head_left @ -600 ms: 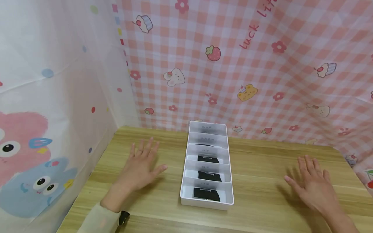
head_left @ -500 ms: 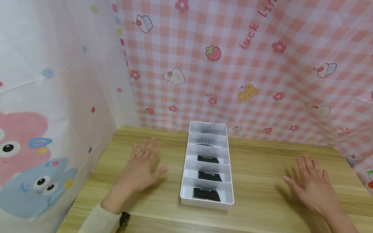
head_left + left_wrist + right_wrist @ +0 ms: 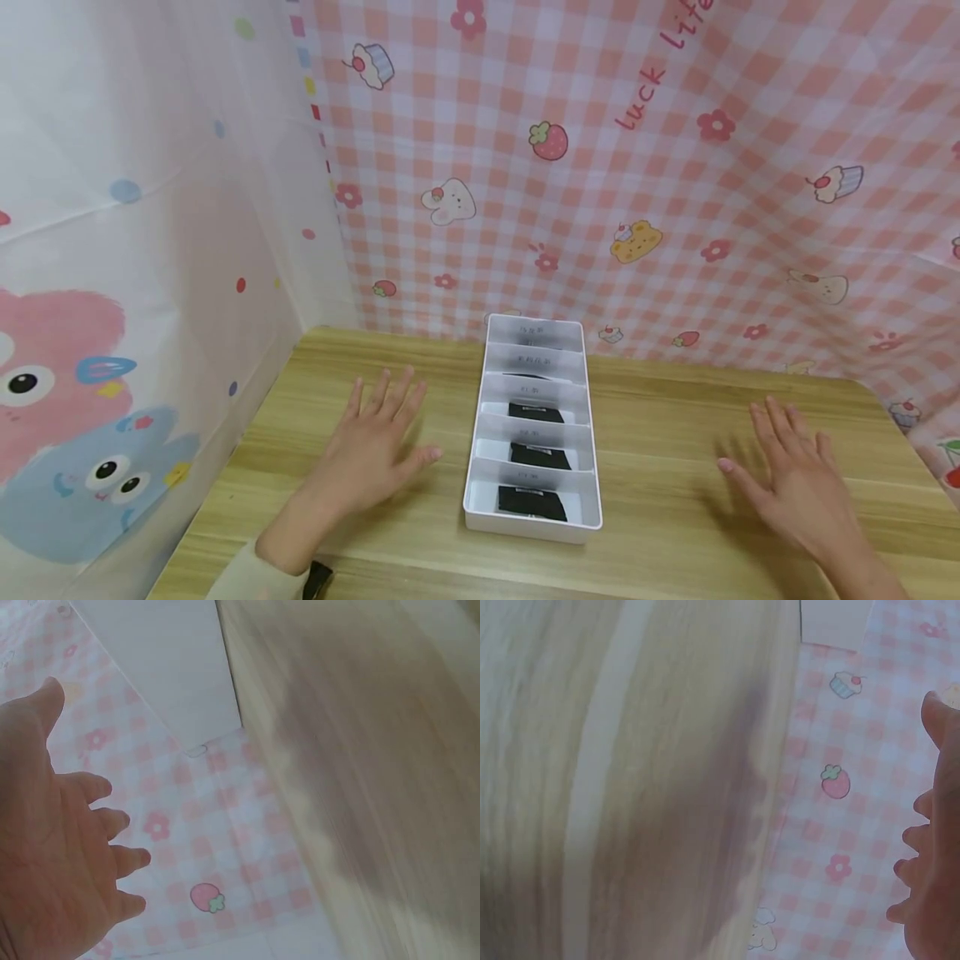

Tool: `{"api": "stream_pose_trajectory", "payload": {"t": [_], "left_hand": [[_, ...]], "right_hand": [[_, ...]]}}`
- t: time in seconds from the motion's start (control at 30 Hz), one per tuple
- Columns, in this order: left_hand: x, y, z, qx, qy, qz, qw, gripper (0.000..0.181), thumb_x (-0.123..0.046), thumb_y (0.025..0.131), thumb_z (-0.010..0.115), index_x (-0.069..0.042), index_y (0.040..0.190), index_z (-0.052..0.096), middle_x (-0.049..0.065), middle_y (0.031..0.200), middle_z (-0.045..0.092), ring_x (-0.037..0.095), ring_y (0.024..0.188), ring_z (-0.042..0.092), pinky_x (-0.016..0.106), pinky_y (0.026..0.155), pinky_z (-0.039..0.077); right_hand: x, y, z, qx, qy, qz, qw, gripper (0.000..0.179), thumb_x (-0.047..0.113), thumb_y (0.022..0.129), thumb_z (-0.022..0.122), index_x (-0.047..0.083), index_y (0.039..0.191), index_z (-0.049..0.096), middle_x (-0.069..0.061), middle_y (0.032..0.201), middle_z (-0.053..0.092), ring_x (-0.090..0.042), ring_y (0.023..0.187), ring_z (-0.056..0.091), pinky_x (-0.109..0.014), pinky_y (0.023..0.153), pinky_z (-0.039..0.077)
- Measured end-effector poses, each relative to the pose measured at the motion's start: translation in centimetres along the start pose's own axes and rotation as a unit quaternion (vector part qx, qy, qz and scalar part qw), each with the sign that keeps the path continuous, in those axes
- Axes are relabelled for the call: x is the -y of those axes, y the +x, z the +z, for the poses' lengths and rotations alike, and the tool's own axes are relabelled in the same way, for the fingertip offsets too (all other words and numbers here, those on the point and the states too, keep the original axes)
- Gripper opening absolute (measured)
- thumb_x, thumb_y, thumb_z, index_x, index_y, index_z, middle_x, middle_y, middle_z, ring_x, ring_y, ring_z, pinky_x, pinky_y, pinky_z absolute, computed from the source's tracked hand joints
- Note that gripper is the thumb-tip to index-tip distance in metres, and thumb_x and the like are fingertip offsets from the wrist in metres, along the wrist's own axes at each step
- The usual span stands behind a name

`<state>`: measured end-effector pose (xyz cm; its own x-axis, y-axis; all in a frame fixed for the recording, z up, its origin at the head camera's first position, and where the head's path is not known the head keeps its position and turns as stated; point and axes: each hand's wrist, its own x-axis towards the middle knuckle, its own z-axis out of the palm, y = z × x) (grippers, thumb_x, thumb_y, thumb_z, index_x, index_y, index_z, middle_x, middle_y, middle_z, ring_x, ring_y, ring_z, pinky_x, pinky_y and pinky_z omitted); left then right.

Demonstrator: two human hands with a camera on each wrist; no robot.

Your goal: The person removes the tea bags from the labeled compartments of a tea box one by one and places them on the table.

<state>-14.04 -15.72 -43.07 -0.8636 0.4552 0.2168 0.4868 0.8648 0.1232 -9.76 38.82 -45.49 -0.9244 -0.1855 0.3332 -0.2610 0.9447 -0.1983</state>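
A long white box [image 3: 525, 534] with several compartments in a row stands on the table, each divider bearing dark printed characters. Flat black packets lie in the nearer compartments, among them one in the front compartment [image 3: 531, 502] and one behind it [image 3: 540, 456]. Dark edges show in the far compartments, mostly hidden by the dividers. To the left of the box, my left hand [image 3: 365, 462] hovers palm down with fingers spread, holding nothing. My right hand [image 3: 804, 493] is held over the table farther out on the right, fingers extended and a shadow beneath it. Neither hand touches the box.
The wood-grain table [image 3: 660, 517] meets a pink checked cloth [image 3: 495, 250] at its back edge. A white cloth [image 3: 172, 275] with cartoon figures hangs along the left side. A black object [image 3: 318, 578] shows by the left sleeve [image 3: 258, 575].
Both hands have drifted a little inward: the left one to the right and slightly nearer, the right one to the left. The box and its packets stay where they were.
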Motion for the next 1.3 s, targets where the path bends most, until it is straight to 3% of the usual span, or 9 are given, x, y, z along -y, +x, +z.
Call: {"api": "stream_pose_trajectory", "payload": {"t": [0.33, 0.53, 0.67, 1.07, 1.3], "left_hand": [[-0.9, -1.0, 0.1, -0.002, -0.009, 0.022, 0.9997, 0.089, -0.063, 0.099, 0.061, -0.008, 0.164, 0.035, 0.016, 0.17, 0.026, 0.047, 0.151, 0.033, 0.067, 0.124, 0.009], [-1.3, -1.3, 0.2, -0.012, -0.013, 0.037, 0.9992, 0.087, -0.061, 0.099, 0.063, -0.009, 0.163, 0.037, 0.015, 0.17, 0.028, 0.046, 0.15, 0.035, 0.067, 0.124, 0.01], [-1.6, -1.4, 0.1, -0.015, -0.017, 0.047, 0.9986, 0.086, -0.06, 0.098, 0.063, -0.009, 0.163, 0.038, 0.015, 0.169, 0.029, 0.045, 0.15, 0.036, 0.066, 0.124, 0.01], [-2.7, -1.7, 0.1, 0.007, -0.035, 0.072, 0.9968, 0.083, -0.064, 0.102, 0.055, -0.007, 0.161, 0.04, 0.014, 0.169, 0.029, 0.042, 0.147, 0.043, 0.062, 0.124, 0.02], [-3.5, -1.9, 0.2, 0.017, -0.053, 0.088, 0.9945, 0.084, -0.068, 0.103, 0.045, -0.009, 0.163, 0.037, 0.014, 0.17, 0.03, 0.041, 0.146, 0.044, 0.059, 0.122, 0.028]], "right_hand": [[1.6, 0.1, -0.2, -0.039, 0.005, -0.032, 0.9987, 0.089, 0.044, 0.099, 0.069, -0.004, 0.162, 0.028, -0.028, 0.168, 0.023, -0.04, 0.159, 0.014, -0.062, 0.126, 0.001], [2.7, 0.6, -0.2, -0.067, 0.026, -0.043, 0.9965, 0.088, 0.047, 0.097, 0.071, 0.001, 0.162, 0.033, -0.031, 0.164, 0.031, -0.057, 0.142, 0.036, -0.067, 0.122, 0.016], [3.6, 0.8, -0.3, -0.079, 0.044, -0.052, 0.9945, 0.088, 0.047, 0.094, 0.075, 0.002, 0.16, 0.038, -0.03, 0.162, 0.035, -0.063, 0.133, 0.042, -0.074, 0.114, 0.027], [6.2, 1.1, -0.1, -0.083, 0.075, -0.08, 0.9905, 0.088, 0.042, 0.088, 0.083, 0.008, 0.159, 0.044, -0.028, 0.157, 0.045, -0.058, 0.131, 0.047, -0.071, 0.108, 0.037], [7.8, 1.4, 0.1, -0.088, 0.068, -0.107, 0.988, 0.086, 0.051, 0.089, 0.079, 0.006, 0.156, 0.048, -0.025, 0.15, 0.053, -0.049, 0.128, 0.053, -0.061, 0.096, 0.045]]}}
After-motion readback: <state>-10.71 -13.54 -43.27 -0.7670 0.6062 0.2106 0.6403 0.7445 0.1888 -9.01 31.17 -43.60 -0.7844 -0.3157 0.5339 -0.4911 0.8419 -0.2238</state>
